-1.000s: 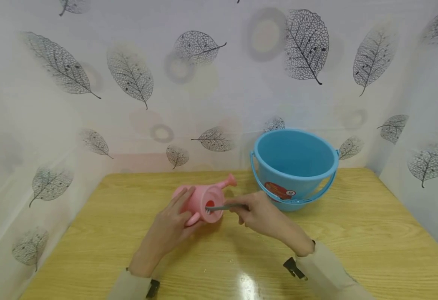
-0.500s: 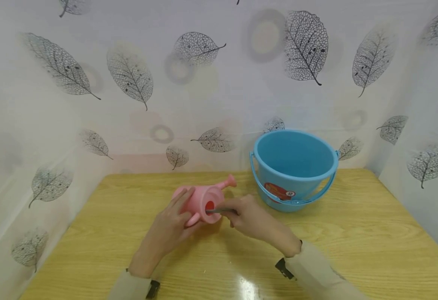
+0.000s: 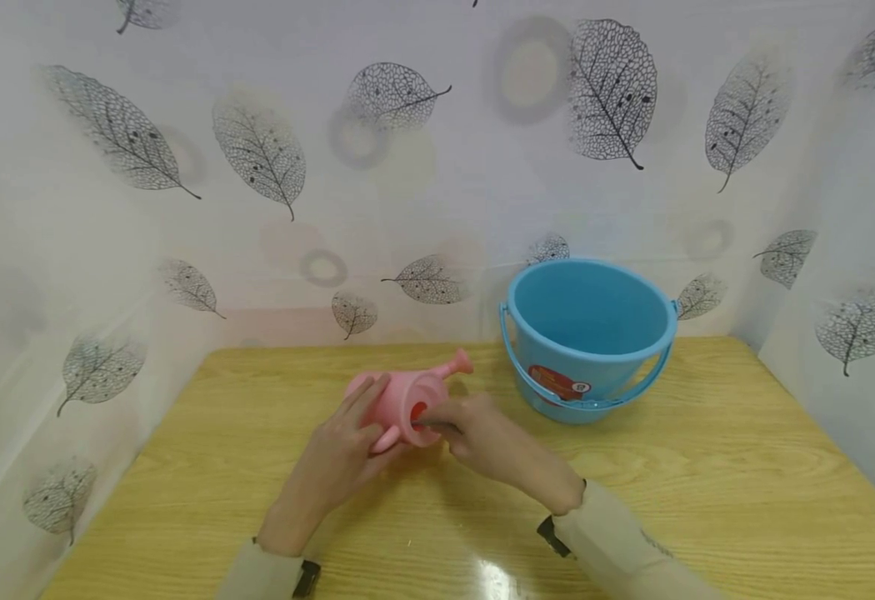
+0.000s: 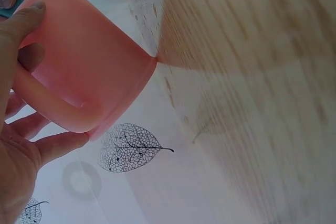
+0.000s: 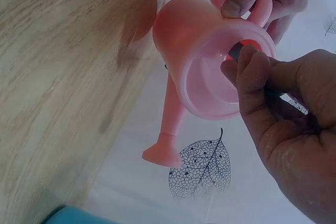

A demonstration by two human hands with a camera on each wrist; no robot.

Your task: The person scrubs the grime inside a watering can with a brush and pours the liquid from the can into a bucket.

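A pink watering can point(image 3: 395, 398) lies tipped on its side on the table, its round opening turned toward the right and its spout pointing back right. My left hand point(image 3: 336, 450) grips the can's body and handle from the left. With my right hand point(image 3: 486, 442) I pinch the grey handle of a toothbrush point(image 5: 235, 51), and its head is inside the opening, out of sight. In the right wrist view, the fingertips are at the can's mouth. A red patch point(image 5: 252, 42) shows inside the can.
A blue bucket point(image 3: 610, 367) with its carrying handle hanging down stands at the back right, close to the spout. The wooden table point(image 3: 422, 533) meets a leaf-patterned cloth point(image 3: 445, 200) at the back and sides.
My right hand has moved left toward the watering can, and the toothbrush has gone deeper in. Its bristles, visible at the opening earlier, are now hidden. The left hand and the can stay put.
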